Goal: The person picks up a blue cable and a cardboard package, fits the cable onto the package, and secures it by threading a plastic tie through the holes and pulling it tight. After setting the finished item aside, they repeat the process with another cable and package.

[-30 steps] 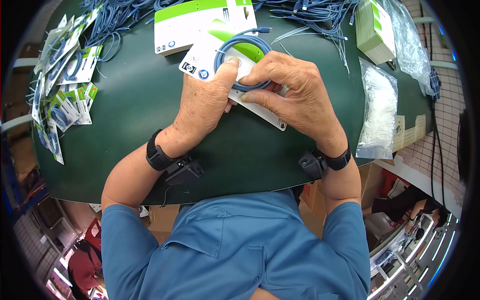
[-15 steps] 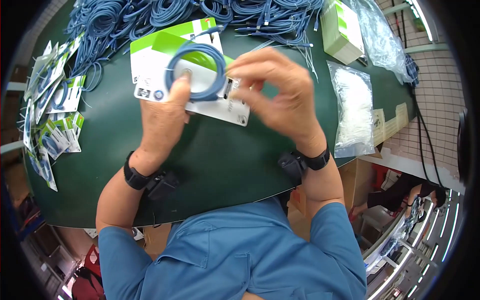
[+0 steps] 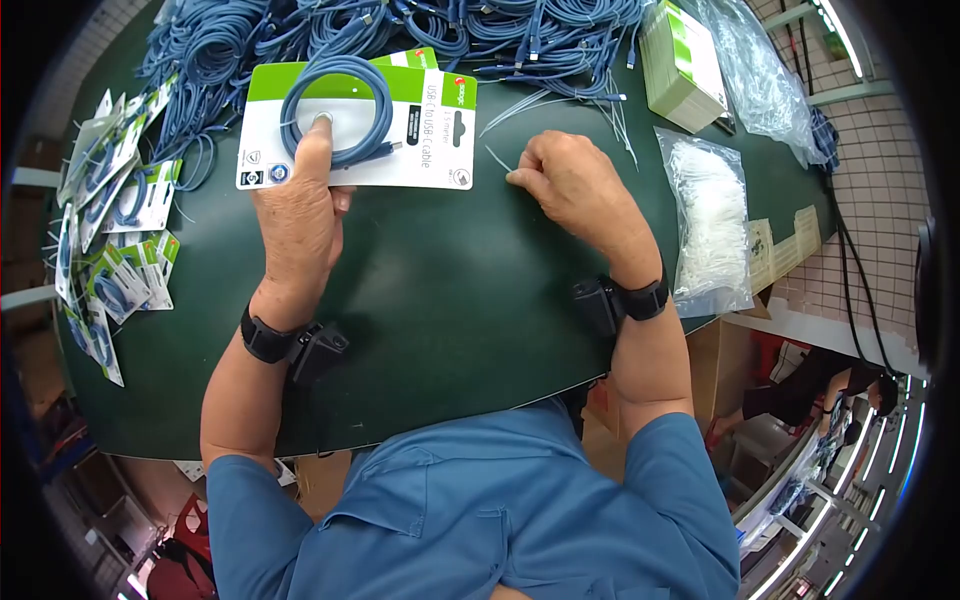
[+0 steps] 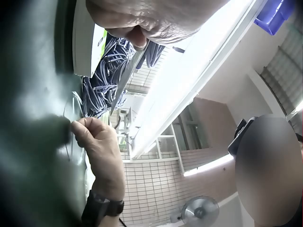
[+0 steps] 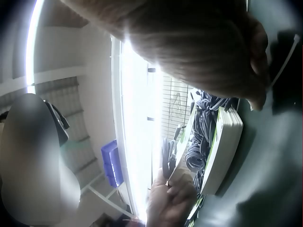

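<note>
My left hand [image 3: 300,215] grips a white and green card [image 3: 440,150] by its lower edge, the thumb pressing a coiled blue cable [image 3: 378,105] against its front. The card lies above a stack of similar cards, seen edge-on as a white block [image 5: 222,151] in the right wrist view. At the right, my right hand [image 3: 585,190] pinches a thin white zip tie [image 3: 497,160] between thumb and fingertips, just above the table. The same pinch shows in the left wrist view, where the right hand [image 4: 102,146] is low beside the table surface.
Blue cables [image 3: 215,40] heap along the back. Loose zip ties [image 3: 618,125] lie behind the right hand. A card stack [image 3: 685,70], a bag of white ties [image 3: 710,225] and clear plastic [image 3: 770,80] are at the right. Carded cables [image 3: 135,200] pile up at the left.
The right hand has left the coil, moved right and taken a zip tie in its fingertips. The left hand has moved left with card and cable, and the card is now turned nearly level.
</note>
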Tool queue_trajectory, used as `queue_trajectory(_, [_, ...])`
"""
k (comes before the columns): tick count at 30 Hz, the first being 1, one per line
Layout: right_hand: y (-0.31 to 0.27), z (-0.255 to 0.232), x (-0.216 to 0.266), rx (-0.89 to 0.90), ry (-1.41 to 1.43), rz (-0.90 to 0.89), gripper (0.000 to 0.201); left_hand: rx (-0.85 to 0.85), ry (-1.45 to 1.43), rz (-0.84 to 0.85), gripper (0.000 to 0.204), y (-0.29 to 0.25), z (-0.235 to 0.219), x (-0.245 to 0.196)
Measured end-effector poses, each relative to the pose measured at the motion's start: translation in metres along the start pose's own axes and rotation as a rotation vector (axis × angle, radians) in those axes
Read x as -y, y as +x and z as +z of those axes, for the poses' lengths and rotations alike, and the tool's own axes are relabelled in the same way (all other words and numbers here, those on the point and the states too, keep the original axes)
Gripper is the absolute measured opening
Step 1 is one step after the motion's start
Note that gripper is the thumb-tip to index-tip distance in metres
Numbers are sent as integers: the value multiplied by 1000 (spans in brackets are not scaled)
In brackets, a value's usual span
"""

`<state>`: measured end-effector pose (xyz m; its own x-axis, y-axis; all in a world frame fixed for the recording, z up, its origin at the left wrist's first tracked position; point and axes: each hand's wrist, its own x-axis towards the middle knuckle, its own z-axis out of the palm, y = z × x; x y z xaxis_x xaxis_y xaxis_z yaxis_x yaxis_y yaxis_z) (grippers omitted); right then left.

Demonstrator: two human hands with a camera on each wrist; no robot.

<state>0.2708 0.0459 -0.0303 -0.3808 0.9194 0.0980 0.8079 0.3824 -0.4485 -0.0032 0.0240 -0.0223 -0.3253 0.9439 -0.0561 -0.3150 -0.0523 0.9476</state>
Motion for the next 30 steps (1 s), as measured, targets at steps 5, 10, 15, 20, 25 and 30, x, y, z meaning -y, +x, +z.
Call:
queue_trajectory(5, [7, -18, 1, -43, 625, 207, 19, 113, 108, 122, 17, -17, -1, 4])
queue_trajectory(10, [3, -30, -7, -166, 1175, 235, 14, 197, 336, 171, 10, -37, -3, 3])
queue_trajectory(15, [2, -31, -9, -212, 1289, 194, 18, 381, 600, 471, 11, -37, -28, 25])
queue_trajectory(20, [0, -34, -6, -207, 1299, 162, 22, 575, 995, 936, 22, -35, -42, 19])
queue_trajectory(25, [-2, -38, 12, -223, 1264, 51, 20, 884, 649, 1078, 33, -44, 1, -21])
queue_trajectory(30, [-10, -40, 24, -177, 1103, -119, 16, 1020, 762, 1249, 39, -52, 0, -32])
